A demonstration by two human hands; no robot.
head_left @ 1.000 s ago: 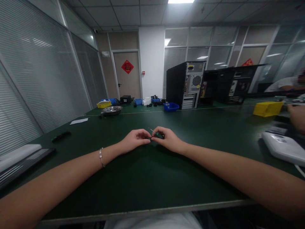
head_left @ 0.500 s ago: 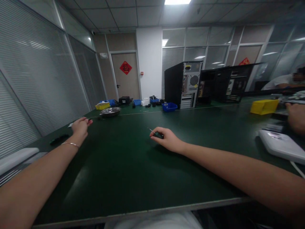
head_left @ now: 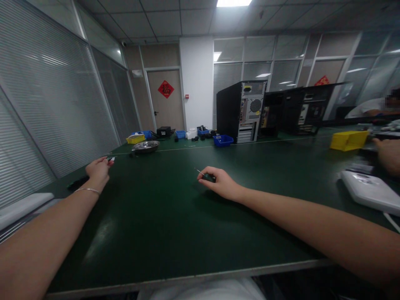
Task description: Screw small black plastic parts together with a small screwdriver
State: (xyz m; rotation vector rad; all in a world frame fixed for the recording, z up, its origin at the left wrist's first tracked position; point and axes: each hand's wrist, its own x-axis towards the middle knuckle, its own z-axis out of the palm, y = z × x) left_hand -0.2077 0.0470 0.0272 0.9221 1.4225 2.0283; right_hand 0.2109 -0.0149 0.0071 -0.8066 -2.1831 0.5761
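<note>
Blinds line the wall beyond the table's left edge, and a flat white slab lies at the near left corner of the green tabletop. Just past it a dark bar rests near the left edge. The left hand reaches out over that edge region, a thin bracelet on its wrist; its fingers are curled loosely with the tips drawn together near a small pale scrap, but whether they pinch anything is too small to tell. Farther back along the left side sit a metal dish, a yellow bin and some blue bins.

At the middle of the tabletop the right hand rests on the surface, fingers folded closed around the dark handle of a small screwdriver. The tool's long axis runs from the palm up and to the left, its thin metal tip pointing toward the far left corner, slightly raised off the green surface. The two hands are well apart.

Behind, near the far edge, a black PC tower stands upright with its rear panel facing this way, and a second open case stands beside it. Toward the right edge lie another yellow bin and a flat white device. Another person's hand shows at the right edge, just beyond the white device.
</note>
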